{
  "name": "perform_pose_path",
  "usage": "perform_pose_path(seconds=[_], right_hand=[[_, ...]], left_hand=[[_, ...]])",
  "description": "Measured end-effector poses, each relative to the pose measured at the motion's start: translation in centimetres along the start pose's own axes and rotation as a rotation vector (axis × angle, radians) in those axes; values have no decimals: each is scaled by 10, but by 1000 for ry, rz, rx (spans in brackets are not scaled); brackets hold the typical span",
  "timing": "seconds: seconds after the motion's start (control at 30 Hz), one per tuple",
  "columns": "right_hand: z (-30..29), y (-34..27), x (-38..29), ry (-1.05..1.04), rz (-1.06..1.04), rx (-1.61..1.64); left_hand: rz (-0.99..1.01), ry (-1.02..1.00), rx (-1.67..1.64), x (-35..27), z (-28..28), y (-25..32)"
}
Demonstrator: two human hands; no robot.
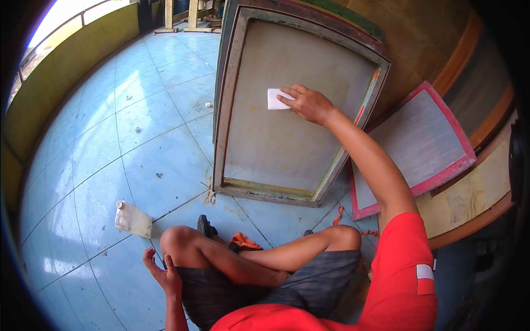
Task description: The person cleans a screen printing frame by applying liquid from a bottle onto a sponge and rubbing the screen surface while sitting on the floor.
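A framed mesh screen (285,136), like those for screen printing, leans upright before me with faint yellowish stains on its mesh. Its worn grey frame (230,103) carries old green and red colour along the edges. My right hand (310,103) presses a folded white cloth or pad (278,99) against the middle of the mesh. Beside my bent left knee, my left hand (165,273) hangs with its fingers apart and nothing in it. A whitish plastic jug (133,219) with a cap stands on the floor just beyond that hand.
A second screen with a pink-red frame (449,182) leans at the right by the wall. An orange cloth (245,242) lies near my crossed legs. Blue floor tiles (161,145) spread to the left, up to a low yellow wall (78,58). Wooden stands (192,18) are at the back.
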State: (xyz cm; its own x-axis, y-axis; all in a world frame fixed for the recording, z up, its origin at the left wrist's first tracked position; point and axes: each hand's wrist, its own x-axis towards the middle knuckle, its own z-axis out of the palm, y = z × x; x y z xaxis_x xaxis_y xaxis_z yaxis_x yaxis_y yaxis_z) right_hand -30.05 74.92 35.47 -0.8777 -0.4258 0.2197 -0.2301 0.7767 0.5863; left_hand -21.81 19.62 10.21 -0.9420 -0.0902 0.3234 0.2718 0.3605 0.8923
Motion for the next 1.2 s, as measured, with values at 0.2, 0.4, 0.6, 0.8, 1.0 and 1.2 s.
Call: perform_pose_path(seconds=[0.2,0.4,0.6,0.8,1.0,1.2], right_hand=[[-14,-12,-66,33,196,90],[-25,51,-73,369,696,-79],[9,43,-99,143,302,-182],[22,20,-103,42,262,-236],[0,50,-97,147,468,-218],[10,42,-134,82,34,-222]], left_hand=[[-29,-12,20,0,-1,-5],[-31,-28,54,2,2,-9],[-41,-18,102,-1,0,-12],[-36,-27,127,2,-1,-16],[-60,-41,131,0,-4,-17],[-61,-33,116,0,-2,-20]])
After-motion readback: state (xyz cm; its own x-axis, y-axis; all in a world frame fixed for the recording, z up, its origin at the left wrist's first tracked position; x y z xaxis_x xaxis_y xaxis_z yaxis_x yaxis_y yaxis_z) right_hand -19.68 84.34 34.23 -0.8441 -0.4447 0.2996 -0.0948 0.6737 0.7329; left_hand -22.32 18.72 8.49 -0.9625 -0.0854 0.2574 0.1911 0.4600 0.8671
